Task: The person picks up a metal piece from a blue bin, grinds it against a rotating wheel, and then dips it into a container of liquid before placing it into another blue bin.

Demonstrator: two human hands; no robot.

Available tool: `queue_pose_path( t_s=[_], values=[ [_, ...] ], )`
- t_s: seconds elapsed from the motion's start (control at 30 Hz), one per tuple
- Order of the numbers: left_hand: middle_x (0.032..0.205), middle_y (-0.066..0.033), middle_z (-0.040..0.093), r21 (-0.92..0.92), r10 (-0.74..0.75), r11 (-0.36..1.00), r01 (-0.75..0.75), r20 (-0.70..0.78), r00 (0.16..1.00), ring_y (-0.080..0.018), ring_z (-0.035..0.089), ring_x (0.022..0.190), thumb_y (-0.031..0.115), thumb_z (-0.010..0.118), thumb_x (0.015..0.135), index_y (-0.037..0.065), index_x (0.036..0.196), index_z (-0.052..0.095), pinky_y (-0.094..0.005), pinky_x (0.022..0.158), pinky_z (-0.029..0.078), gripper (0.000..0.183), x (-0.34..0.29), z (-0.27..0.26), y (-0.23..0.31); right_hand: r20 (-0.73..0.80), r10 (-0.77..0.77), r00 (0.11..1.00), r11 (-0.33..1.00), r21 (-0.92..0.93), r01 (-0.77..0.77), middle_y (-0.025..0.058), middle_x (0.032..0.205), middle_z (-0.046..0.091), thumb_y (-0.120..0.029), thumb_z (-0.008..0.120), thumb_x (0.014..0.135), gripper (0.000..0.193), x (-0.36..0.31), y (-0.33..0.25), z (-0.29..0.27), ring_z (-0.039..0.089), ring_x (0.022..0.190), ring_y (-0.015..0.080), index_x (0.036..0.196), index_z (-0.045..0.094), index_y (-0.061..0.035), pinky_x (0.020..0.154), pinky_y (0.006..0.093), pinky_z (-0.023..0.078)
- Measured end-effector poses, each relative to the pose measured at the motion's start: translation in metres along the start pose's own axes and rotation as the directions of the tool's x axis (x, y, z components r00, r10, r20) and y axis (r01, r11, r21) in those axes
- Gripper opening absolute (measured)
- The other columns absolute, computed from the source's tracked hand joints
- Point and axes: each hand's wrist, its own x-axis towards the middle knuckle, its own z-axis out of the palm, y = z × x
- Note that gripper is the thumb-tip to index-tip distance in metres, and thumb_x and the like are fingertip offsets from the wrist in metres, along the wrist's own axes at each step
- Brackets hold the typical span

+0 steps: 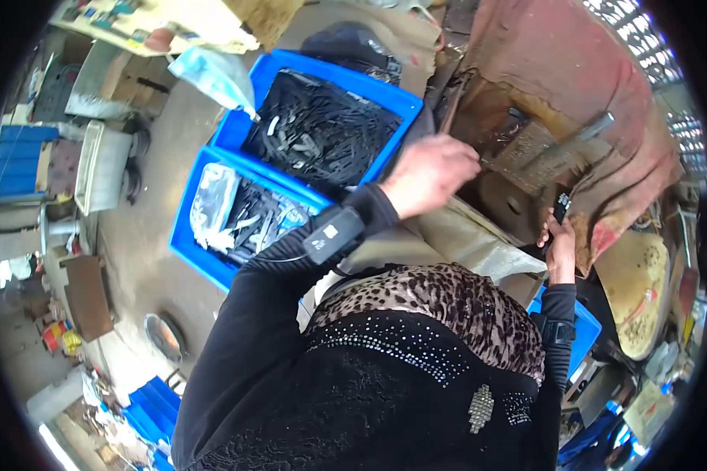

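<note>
My left hand (436, 174) is raised in front of me, slightly blurred. Its fingers are curled together at the opening of a brown, cloth-draped recess (511, 208). Whatever those fingertips may hold is too small to make out. At the recess's right side, my right hand (559, 245) is closed round a small flat black piece (562, 206) that sticks up from its fingers. A grey metal bar (569, 143) slants across the recess between the hands. To the left of my left hand stands a blue bin (404, 98) filled with narrow black pieces (322, 129).
A second blue bin (182, 228) with black pieces and a clear plastic bag (214, 200) adjoins the first. A pale blue bag (216, 74) hangs over the bin's corner. Reddish-brown cloth (542, 55) drapes the recess. Another blue bin (585, 334) sits beside my right forearm.
</note>
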Motion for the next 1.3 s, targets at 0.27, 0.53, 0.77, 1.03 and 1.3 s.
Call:
queue_pose_path(
  t_s=[0.27, 0.53, 0.77, 1.03, 1.3],
  values=[
    [0.084, -0.0124, 0.067, 0.577, -0.465, 0.653, 0.491, -0.207, 0.861, -0.0330, 0.062, 0.077, 0.025, 0.065, 0.084, 0.007, 0.082, 0.070, -0.0411, 0.070, 0.052, 0.018, -0.084, -0.141, -0.043, 0.085, -0.095, 0.992, 0.992, -0.076, 0.101, 0.0014, 0.075, 0.050, -0.009, 0.051, 0.095, 0.020, 0.006, 0.024, -0.005, 0.047, 0.055, 0.0107, 0.114, 0.050, -0.0023, 0.046, 0.0260, 0.040],
    [0.088, -0.0124, 0.069, 0.503, -0.759, 0.469, 0.726, -0.190, 0.622, -0.0311, 0.067, 0.086, 0.019, 0.069, 0.079, 0.012, 0.092, 0.073, -0.0384, 0.077, 0.053, 0.016, -0.162, -0.133, -0.099, 0.094, -0.060, 0.994, 0.976, -0.203, 0.078, 0.0025, 0.076, 0.050, -0.007, 0.050, 0.095, 0.020, 0.011, 0.031, -0.006, 0.048, 0.055, 0.0112, 0.114, 0.049, -0.0019, 0.045, 0.0255, 0.041],
    [0.097, -0.0108, 0.070, 0.566, -0.908, 0.293, 0.771, -0.087, 0.409, -0.0295, 0.067, 0.094, 0.016, 0.061, 0.080, 0.020, 0.100, 0.073, -0.0379, 0.081, 0.054, 0.024, -0.177, -0.140, -0.163, 0.027, -0.084, 0.996, 0.991, -0.100, 0.086, 0.0029, 0.075, 0.049, -0.005, 0.048, 0.095, 0.019, 0.005, 0.029, -0.005, 0.048, 0.053, 0.0114, 0.114, 0.048, -0.0011, 0.045, 0.0253, 0.042],
    [0.099, -0.0119, 0.070, 0.556, -0.911, 0.355, 0.751, 0.027, 0.411, -0.0290, 0.066, 0.098, 0.007, 0.058, 0.078, 0.021, 0.103, 0.072, -0.0372, 0.085, 0.053, 0.032, -0.179, -0.139, -0.188, -0.008, -0.092, 0.996, 0.990, -0.111, 0.091, 0.0032, 0.075, 0.050, -0.006, 0.048, 0.096, 0.021, 0.007, 0.032, -0.009, 0.048, 0.054, 0.0112, 0.116, 0.048, -0.0004, 0.045, 0.0247, 0.042],
    [0.109, -0.0117, 0.065, 0.776, -0.834, 0.447, 0.445, 0.182, 0.520, -0.0304, 0.061, 0.108, 0.009, 0.059, 0.079, 0.022, 0.106, 0.071, -0.0378, 0.088, 0.051, 0.032, -0.187, -0.131, -0.208, -0.024, -0.102, 0.994, 0.988, -0.121, 0.099, 0.0036, 0.077, 0.051, -0.004, 0.048, 0.094, 0.025, 0.006, 0.032, -0.009, 0.050, 0.056, 0.0116, 0.119, 0.049, -0.0010, 0.046, 0.0252, 0.043]
  ],
)
